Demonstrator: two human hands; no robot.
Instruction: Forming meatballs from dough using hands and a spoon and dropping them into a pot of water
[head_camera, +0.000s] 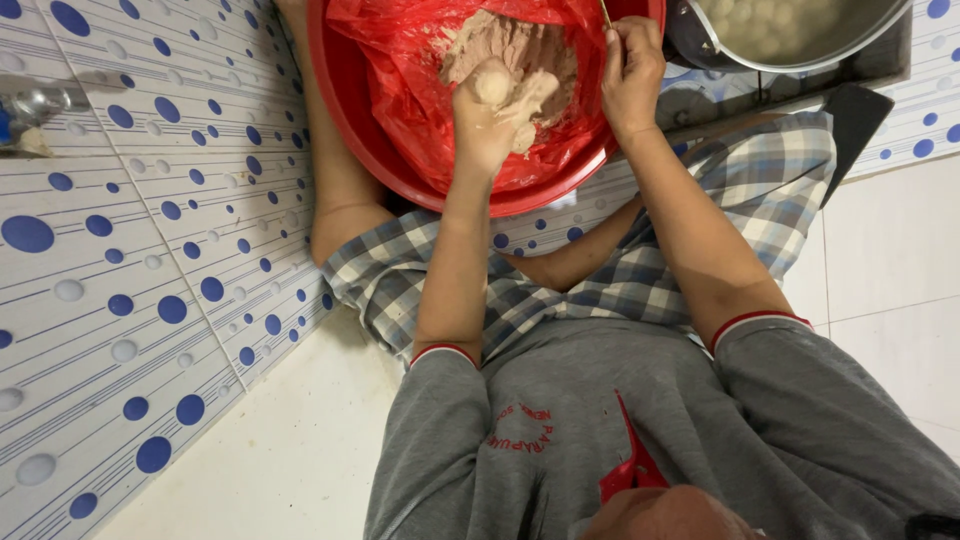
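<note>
A red basin (345, 110) lined with a red plastic bag (400, 90) holds a mound of pale brown paste (520, 45). My left hand (490, 115) is closed on a lump of that paste, and a round ball of it bulges out at the top of the fist. My right hand (632, 70) is at the basin's right rim, pinched on a thin spoon handle (605, 14); the spoon's bowl is hidden.
A metal pot (790, 35) with several pale balls in liquid stands at the top right on a dark stand. I sit on the floor in plaid shorts (600, 290), knees around the basin. A dotted blue-and-white tiled wall (130, 250) runs along the left.
</note>
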